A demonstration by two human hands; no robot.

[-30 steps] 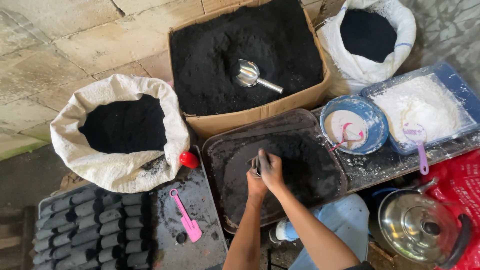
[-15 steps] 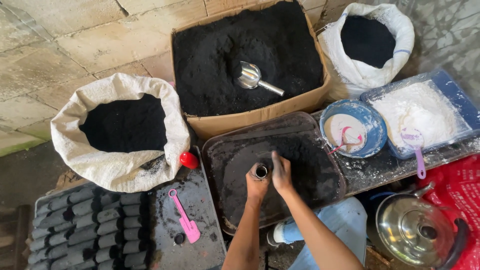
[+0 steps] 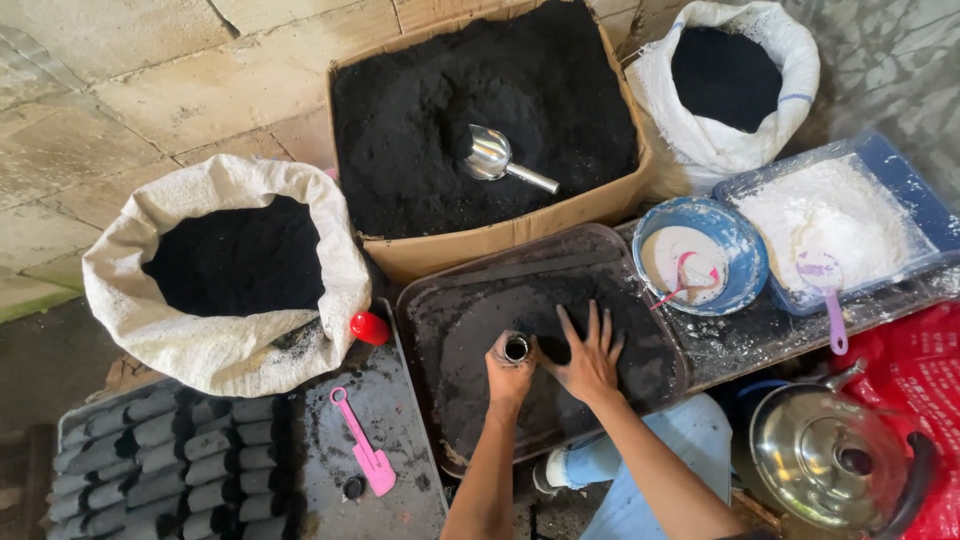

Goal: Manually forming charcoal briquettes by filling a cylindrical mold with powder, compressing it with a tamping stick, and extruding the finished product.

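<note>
Stone paving [image 3: 130, 90] lies beneath a low work area seen from above. At nine o'clock a white sack [image 3: 225, 275] stands open, full of black powder; below it, at seven, dark pressed rolls [image 3: 160, 470] lie in rows beside a pink scoop [image 3: 365, 455]. At twelve, a cardboard box [image 3: 485, 235] of black powder holds a metal scoop [image 3: 495, 158]. In the centre sits a dark tray [image 3: 450, 400] spread with powder. Your left hand [image 3: 510, 372] is closed around a small metal tube [image 3: 516, 348] standing upright on the tray. Your right hand [image 3: 590, 355], fingers spread wide, lies flat on the powder just beside it, holding nothing. At two o'clock sit a blue bowl [image 3: 745, 245] and a tub of white powder [image 3: 920, 215].
</note>
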